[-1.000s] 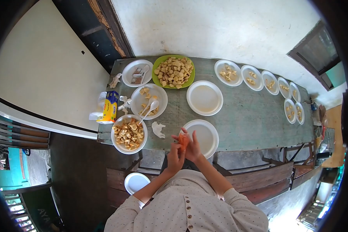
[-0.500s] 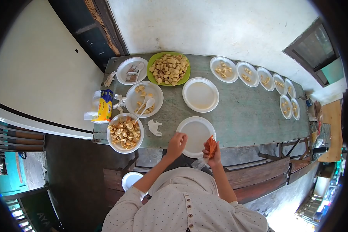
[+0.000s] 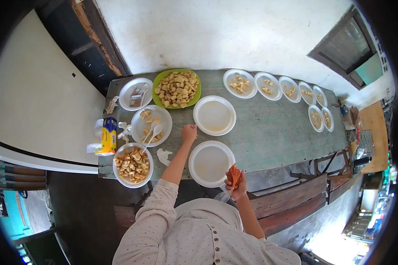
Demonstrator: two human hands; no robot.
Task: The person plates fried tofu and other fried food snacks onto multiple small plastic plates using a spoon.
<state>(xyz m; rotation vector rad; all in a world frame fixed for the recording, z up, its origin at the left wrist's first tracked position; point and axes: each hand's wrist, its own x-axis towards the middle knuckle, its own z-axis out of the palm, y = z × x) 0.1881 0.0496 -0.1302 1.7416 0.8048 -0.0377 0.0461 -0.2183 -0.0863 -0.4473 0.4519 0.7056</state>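
Observation:
My left hand (image 3: pixel 189 133) reaches over the table with its fingers curled together, near the left edge of a white plate (image 3: pixel 214 115) that has a thin smear on it. Whether anything is inside those fingers I cannot make out. A second white plate (image 3: pixel 212 164) lies closer to my body. At its lower right, my right hand (image 3: pixel 239 191) grips a clear plastic bag of orange-red seasoning (image 3: pixel 234 176), whose lower end hangs under the fingers. Left of my left arm, a white plate (image 3: pixel 162 115) carries a few pale pieces and white plastic spoons (image 3: pixel 154 134).
A green plate (image 3: pixel 154 95) is heaped with pale chunks (image 3: pixel 179 89). A white bowl (image 3: pixel 133 165) of browned pieces stands at the front left, beside a yellow-blue tissue pack (image 3: pixel 107 137). Several plates with small portions (image 3: pixel 240 84) line the right. A crumpled tissue (image 3: pixel 164 157) lies near my left forearm.
My left hand has moved forward and left, from over the near plate to beside the far one. My right hand still holds the seasoning bag. The whole view has shifted a little.

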